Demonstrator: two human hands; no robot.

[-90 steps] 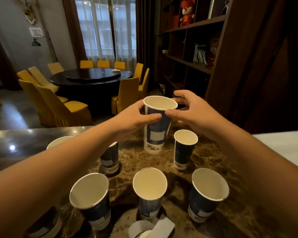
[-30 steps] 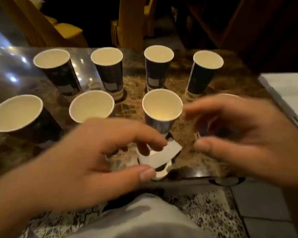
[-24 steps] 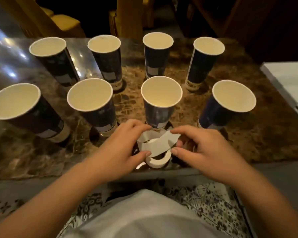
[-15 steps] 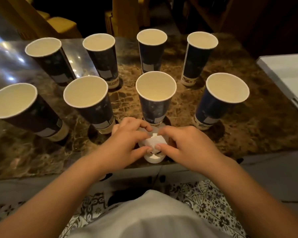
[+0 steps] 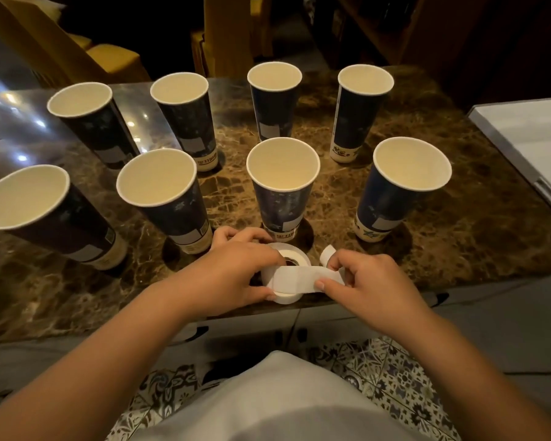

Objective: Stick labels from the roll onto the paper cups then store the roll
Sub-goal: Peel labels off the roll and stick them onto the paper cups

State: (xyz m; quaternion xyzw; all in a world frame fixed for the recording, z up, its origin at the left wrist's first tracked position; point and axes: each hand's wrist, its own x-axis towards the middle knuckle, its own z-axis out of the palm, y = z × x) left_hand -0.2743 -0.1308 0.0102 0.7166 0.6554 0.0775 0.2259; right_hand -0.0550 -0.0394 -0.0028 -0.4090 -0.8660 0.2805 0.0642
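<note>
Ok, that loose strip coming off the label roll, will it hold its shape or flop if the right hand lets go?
Probably flop: the strip looks thin and its free end already curls up beside the right hand. It may spring back toward the roll, which the left hand steadies. It likely weighs almost nothing.

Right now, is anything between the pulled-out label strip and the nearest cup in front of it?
Nothing visible. The label strip is held by both hands just before the near middle cup; only the label roll itself sits between, low on the table.
</note>
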